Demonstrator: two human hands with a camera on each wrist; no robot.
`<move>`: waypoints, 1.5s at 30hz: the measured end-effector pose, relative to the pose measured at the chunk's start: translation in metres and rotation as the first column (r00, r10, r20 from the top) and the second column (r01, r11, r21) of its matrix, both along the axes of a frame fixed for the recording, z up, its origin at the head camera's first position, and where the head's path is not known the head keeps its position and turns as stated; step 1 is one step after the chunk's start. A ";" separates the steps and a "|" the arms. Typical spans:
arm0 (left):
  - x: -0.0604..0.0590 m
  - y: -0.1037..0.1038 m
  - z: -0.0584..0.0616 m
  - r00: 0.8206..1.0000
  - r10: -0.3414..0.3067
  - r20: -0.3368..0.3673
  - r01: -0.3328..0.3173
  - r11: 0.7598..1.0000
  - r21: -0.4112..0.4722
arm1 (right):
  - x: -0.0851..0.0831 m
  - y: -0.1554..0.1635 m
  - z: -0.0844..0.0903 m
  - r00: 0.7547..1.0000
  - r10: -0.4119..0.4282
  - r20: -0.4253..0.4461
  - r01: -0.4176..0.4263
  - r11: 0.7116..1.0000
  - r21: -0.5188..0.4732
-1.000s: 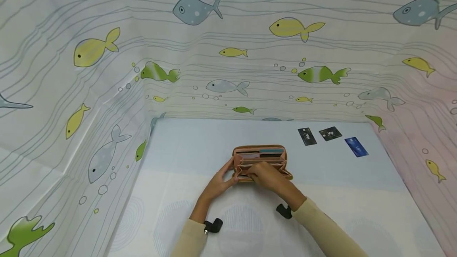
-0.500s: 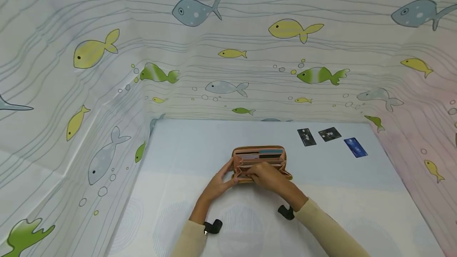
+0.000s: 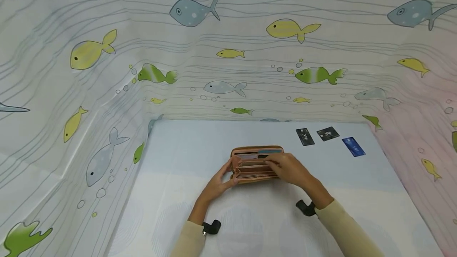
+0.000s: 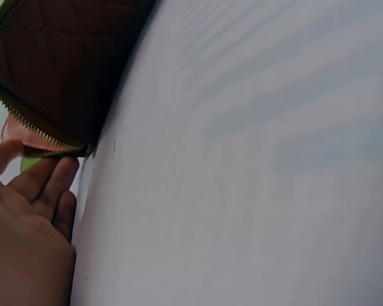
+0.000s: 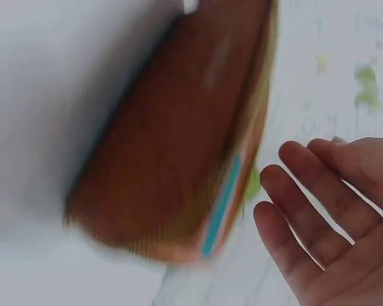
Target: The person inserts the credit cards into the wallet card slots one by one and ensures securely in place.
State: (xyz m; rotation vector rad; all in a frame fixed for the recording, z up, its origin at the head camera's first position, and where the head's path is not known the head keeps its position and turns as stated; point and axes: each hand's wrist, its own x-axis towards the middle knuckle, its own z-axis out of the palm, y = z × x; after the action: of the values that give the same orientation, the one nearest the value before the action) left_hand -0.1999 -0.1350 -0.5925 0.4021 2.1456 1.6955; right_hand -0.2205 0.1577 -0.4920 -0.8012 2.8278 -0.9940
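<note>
A brown zip-around wallet (image 3: 252, 174) lies unfolded on the table, its pleated pockets facing up. Cards fill the slots along its back panel, among them a teal card (image 3: 269, 152). My left hand (image 3: 215, 185) holds the wallet's left end, thumb at the front corner and fingers at the edge; in the left wrist view those fingers touch the zip corner. Over the wallet's right half is my right hand (image 3: 290, 167), fingertips by the dividers. In the right wrist view its fingers (image 5: 316, 197) reach out loosely beside the wallet (image 5: 172, 140), which is blurred.
Two black VIP cards, one upright-set card (image 3: 305, 137) and one slanted card (image 3: 327, 133), lie at the table's back right, with a blue card (image 3: 353, 146) beside them. Fish-printed sheeting (image 3: 192, 102) walls the table at the back and both sides.
My right hand has come out of the wallet's front pocket and moved right and slightly back, uncovering the pockets. My left hand keeps its hold on the wallet's left end.
</note>
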 end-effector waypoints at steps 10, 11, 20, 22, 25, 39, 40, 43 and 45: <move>0.000 -0.004 -0.019 0.999 0.039 -0.021 -0.037 0.998 0.051 | -0.017 0.084 0.011 0.973 -0.232 -0.002 0.232 0.972 0.043; 0.000 -0.004 -0.019 0.999 0.038 -0.020 -0.037 0.998 0.051 | -0.019 0.092 0.011 0.968 -0.253 0.003 0.252 0.966 0.049; 0.002 -0.003 -0.016 0.999 0.052 -0.009 -0.052 0.998 0.042 | -0.038 0.154 0.006 0.878 -0.476 0.057 0.469 0.877 0.100; 0.001 -0.003 -0.016 0.999 0.049 -0.010 -0.049 0.998 0.042 | -0.042 0.166 0.004 0.849 -0.522 0.085 0.512 0.851 0.116; 0.000 -0.004 -0.015 0.999 0.046 -0.018 -0.045 0.998 0.044 | -0.049 0.184 -0.002 0.798 -0.592 0.115 0.578 0.805 0.132; 0.000 -0.008 -0.011 0.999 0.046 -0.012 -0.046 0.998 0.050 | -0.057 0.261 -0.026 0.579 -0.750 0.319 0.742 0.647 0.175; 0.000 -0.008 -0.011 0.999 0.043 -0.014 -0.043 0.998 0.046 | -0.056 0.265 -0.026 0.572 -0.753 0.326 0.741 0.645 0.189; 0.000 -0.008 -0.009 0.999 0.037 -0.009 -0.036 0.998 0.049 | -0.056 0.276 -0.029 0.548 -0.756 0.358 0.728 0.642 0.242; 0.001 -0.008 -0.007 0.999 0.043 -0.007 -0.043 0.998 0.044 | -0.058 0.283 -0.031 0.538 -0.752 0.381 0.702 0.649 0.293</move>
State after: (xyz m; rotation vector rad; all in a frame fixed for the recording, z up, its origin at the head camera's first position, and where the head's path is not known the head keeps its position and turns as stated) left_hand -0.1992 -0.1429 -0.5992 0.3781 2.1407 1.7693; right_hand -0.2781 0.4408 -0.5233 0.6762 2.6818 -0.8877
